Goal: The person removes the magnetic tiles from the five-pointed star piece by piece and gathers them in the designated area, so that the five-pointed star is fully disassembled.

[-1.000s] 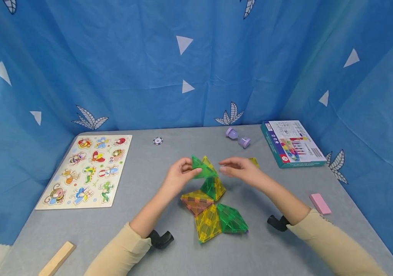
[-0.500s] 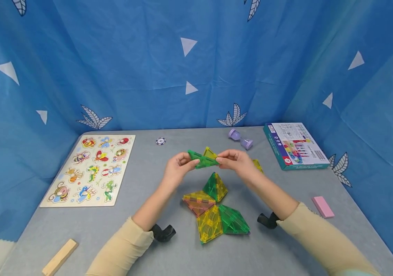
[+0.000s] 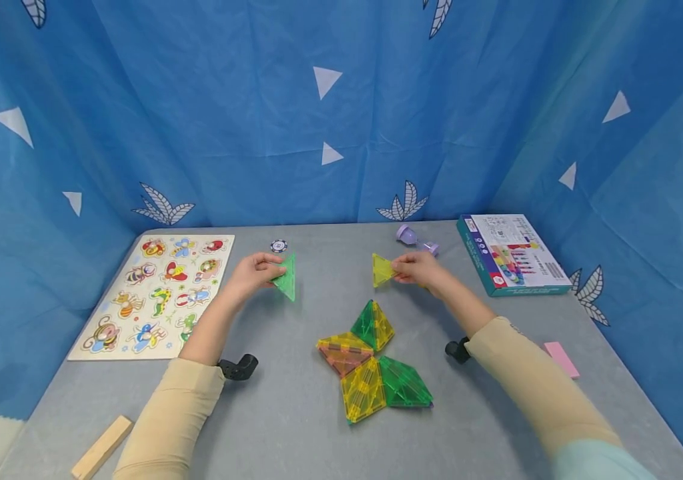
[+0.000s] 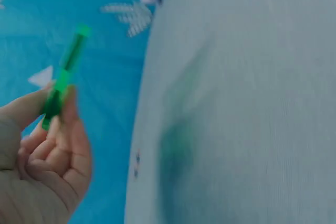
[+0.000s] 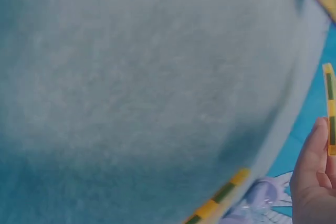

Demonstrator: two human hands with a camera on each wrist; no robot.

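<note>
My left hand [image 3: 253, 273] pinches a translucent green triangular magnetic tile [image 3: 287, 279] between thumb and fingers, raised above the table. In the left wrist view the green tile [image 4: 65, 74] shows edge-on. Across from it, my right hand [image 3: 421, 268] pinches a yellow triangular magnetic tile [image 3: 381, 271]; the right wrist view shows that tile's edge [image 5: 331, 111]. Below and between the hands lies a star-like group of joined tiles: a green-and-yellow pyramid [image 3: 373, 327], an orange-yellow piece [image 3: 346, 352], a yellow piece [image 3: 363, 390] and a green piece [image 3: 404, 383]. Another yellow tile [image 5: 218, 198] rests on the table.
A wooden insect puzzle board [image 3: 155, 293] lies at left, with a wooden block [image 3: 101, 448] nearer. Behind are a poker chip [image 3: 278, 246] and a purple hourglass [image 3: 406, 235]. A box [image 3: 512, 253] and a pink block [image 3: 561, 360] are at right. Blue curtain [image 3: 227, 133] encloses the table.
Both hands held the green tile together; they have parted. The left hand carried the green tile left, while the right hand let go of it and took up a yellow tile.
</note>
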